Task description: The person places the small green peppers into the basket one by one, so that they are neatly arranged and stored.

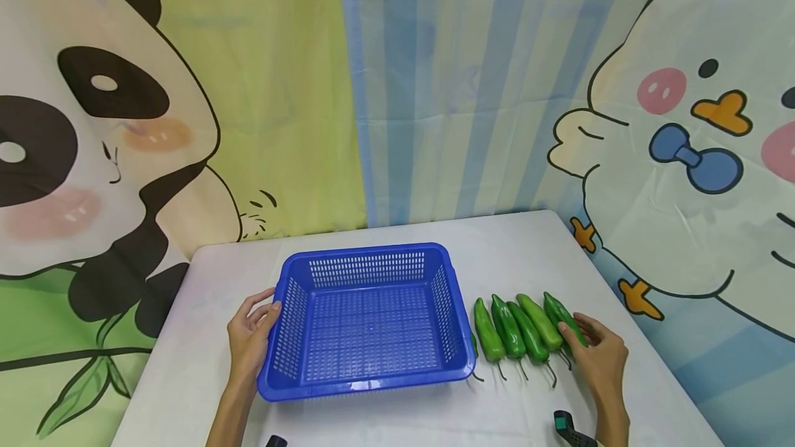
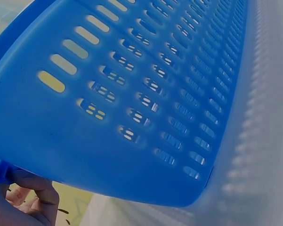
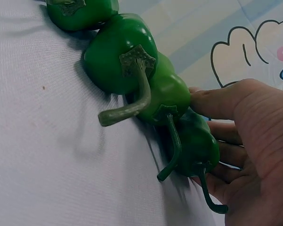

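Right by the person's body, a dark strap with a teal patch (image 1: pixel 562 422) circles the right wrist, and a bit of something black (image 1: pixel 276 441) shows near the left forearm. A little farther in, the left hand (image 1: pixel 250 336) grips the left rim of a blue plastic basket (image 1: pixel 373 386), thumb over the edge; whether the basket's base sits flat I can't tell. Over on the other side, the right hand (image 1: pixel 599 354) has its thumb and fingers curled round the rightmost green pepper (image 1: pixel 562 316), the end one of a row lying on the white surface (image 1: pixel 509 240). Just beside it is a lighter pepper (image 1: pixel 539 323), then three more peppers (image 1: pixel 507 326) side by side, and a last pepper (image 1: pixel 475 346) mostly hidden by the basket's right rim. Their stems point toward the person. Past the surface hang printed cloths: a panda (image 1: pixel 37 40) on the left, blue stripes (image 1: pixel 428 88) in the middle, and a white chick (image 1: pixel 658 226) with a blue bow tie on the right.
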